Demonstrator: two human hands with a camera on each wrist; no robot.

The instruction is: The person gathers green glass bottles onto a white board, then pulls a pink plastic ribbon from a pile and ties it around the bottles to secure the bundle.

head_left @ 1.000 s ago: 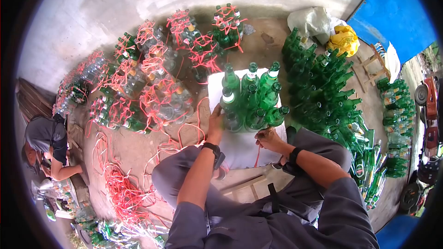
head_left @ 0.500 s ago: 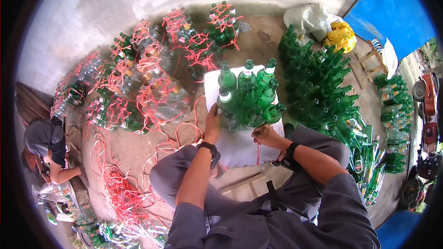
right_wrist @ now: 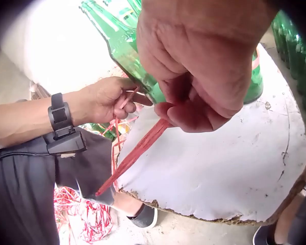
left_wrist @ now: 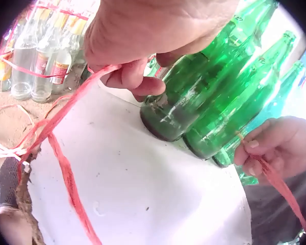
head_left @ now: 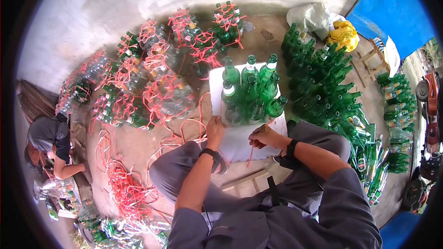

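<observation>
Several green bottles [head_left: 251, 87] stand upright in a close group on a white board [head_left: 230, 143]. My left hand [head_left: 215, 133] is at the group's near left corner, and in the left wrist view its fingers pinch a red plastic strip [left_wrist: 66, 112] that trails down over the board. At the near right side my right hand [head_left: 268, 137] pinches another part of red strip [right_wrist: 137, 153], its short end hanging below the fingers. Part of the strip shows near the bottles' lower right; the rest of its path round them is hidden.
Bundles of bottles tied with red strip [head_left: 168, 97] stand left and behind. Loose green bottles [head_left: 318, 83] crowd the right. Tangled strip [head_left: 124, 189] lies at lower left, near another person [head_left: 50, 143].
Both hands have drawn back slightly from the bottles toward my body. The right hand has moved a little lower, with the strip still pinched, and its hanging end now slants.
</observation>
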